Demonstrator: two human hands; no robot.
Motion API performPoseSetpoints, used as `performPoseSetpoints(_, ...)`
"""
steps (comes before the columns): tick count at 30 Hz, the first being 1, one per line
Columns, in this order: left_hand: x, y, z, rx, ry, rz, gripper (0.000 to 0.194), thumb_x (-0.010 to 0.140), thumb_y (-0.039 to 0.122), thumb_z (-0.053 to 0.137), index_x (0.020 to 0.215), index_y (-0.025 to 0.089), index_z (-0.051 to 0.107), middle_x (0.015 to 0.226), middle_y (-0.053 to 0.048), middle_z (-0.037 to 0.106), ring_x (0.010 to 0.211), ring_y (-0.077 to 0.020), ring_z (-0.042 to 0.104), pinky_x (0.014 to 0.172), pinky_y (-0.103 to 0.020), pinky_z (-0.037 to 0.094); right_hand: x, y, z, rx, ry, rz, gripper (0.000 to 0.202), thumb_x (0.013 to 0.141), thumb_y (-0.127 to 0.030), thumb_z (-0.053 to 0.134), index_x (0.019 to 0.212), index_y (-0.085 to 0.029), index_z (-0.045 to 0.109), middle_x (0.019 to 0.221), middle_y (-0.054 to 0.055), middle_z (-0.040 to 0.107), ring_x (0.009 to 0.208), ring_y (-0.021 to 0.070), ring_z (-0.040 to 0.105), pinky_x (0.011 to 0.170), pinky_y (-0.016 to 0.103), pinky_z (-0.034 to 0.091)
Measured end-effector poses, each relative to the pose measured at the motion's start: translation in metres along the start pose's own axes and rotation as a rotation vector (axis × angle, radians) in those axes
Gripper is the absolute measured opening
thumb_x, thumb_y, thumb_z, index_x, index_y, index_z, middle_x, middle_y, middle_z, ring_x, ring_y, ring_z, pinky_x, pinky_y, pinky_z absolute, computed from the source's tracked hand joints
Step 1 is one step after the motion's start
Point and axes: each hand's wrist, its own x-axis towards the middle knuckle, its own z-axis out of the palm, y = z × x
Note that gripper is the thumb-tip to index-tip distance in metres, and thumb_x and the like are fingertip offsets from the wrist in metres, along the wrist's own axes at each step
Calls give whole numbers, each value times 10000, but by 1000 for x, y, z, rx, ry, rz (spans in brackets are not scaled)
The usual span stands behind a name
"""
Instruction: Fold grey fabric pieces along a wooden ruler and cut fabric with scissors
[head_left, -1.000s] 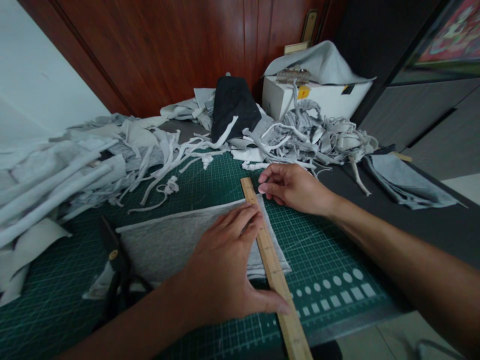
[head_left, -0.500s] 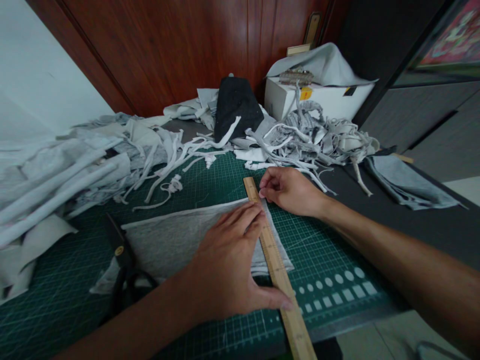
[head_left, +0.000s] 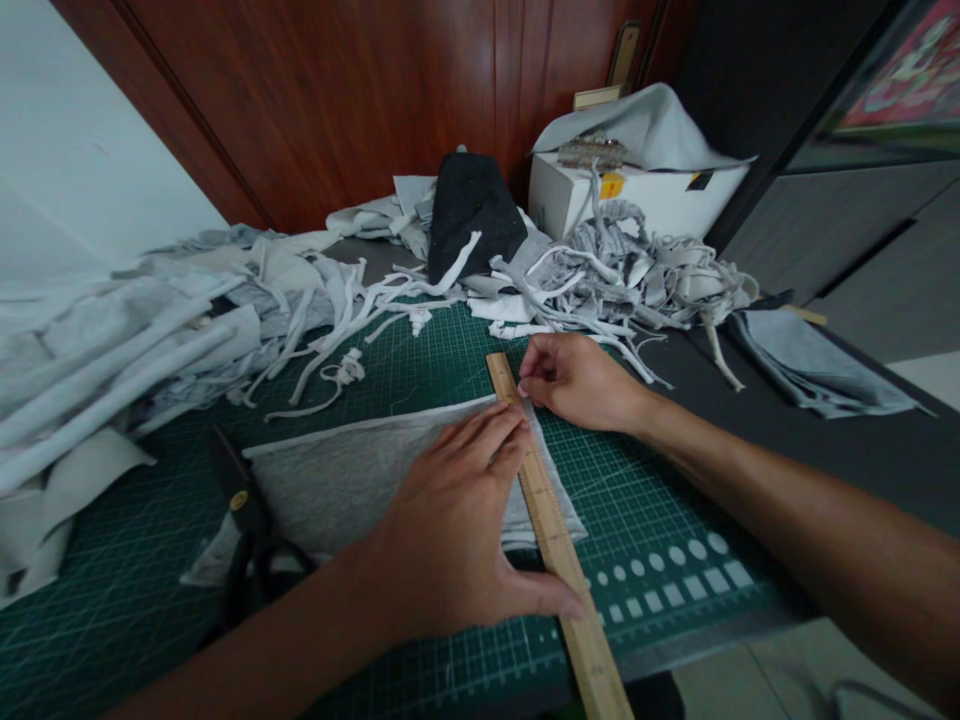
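A folded piece of grey cloth (head_left: 337, 480) lies on the green cutting mat (head_left: 675, 480). Across its right end runs a wooden ruler (head_left: 553, 520), with a narrow strip of cloth showing beyond it. My left hand (head_left: 457, 530) rests on the ruler and cloth, thumb spread away from the fingers. At the cloth's far right corner, beside the ruler, my right hand (head_left: 577, 380) is closed in a pinch; what sits between its fingertips is hidden. Black-handled scissors (head_left: 251, 520) lie at the cloth's left end, partly behind my left forearm.
Heaps of pale cloth (head_left: 150, 340) line the left and back. Tangled grey strips (head_left: 622, 270) lie in front of a white box (head_left: 645, 195), near a black piece of cloth (head_left: 476, 215). Folded grey cloth (head_left: 817, 365) lies at the right. A wooden door (head_left: 337, 100) stands behind.
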Motion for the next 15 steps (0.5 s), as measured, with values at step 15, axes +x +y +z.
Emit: performPoseSetpoints(15,0,1,-1,-2,-19,-12,1326,575,907,778,1563,74,481,1665,-258,428,1541,-452,411,1281,-615,332,-6,-7,-4,20,-86,-11,106,761,-107,652,763,-205,611,660,-6,676,598,166,616,573,283,439)
